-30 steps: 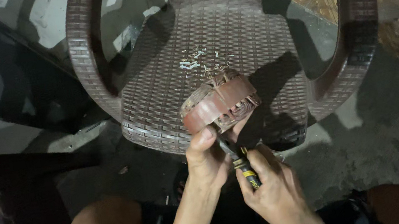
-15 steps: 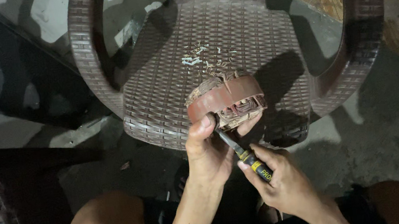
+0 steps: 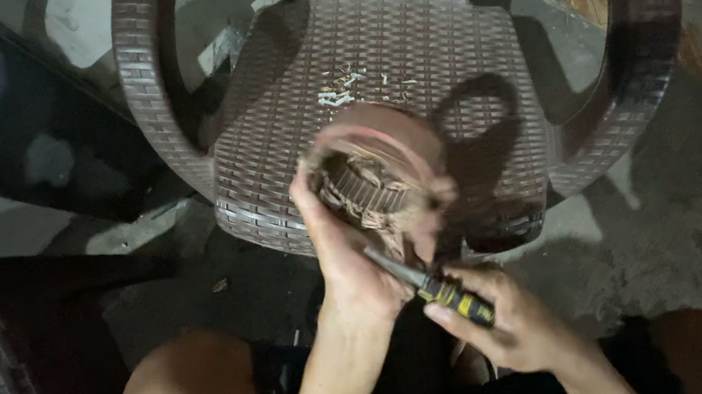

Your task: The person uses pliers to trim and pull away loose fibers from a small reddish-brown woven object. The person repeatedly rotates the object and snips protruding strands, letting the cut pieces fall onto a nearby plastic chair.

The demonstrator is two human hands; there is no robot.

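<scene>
Left hand grips ring; right hand clenches screwdriver at 6 o'clock. Bits out, wire remains.

Ring-shaped part over chair seat, scraps behind, probably screwdriver below.

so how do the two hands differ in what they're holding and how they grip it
The left hand wraps around a round reddish-brown ring-shaped part, its fingers spread along the side; the right hand closes tightly on a screwdriver with a yellow and black handle. The left hand sits higher, over the edge of the brown woven chair; the right hand is lower, off the seat. Both are bare and meet where the tool's tip reaches the part.
</scene>
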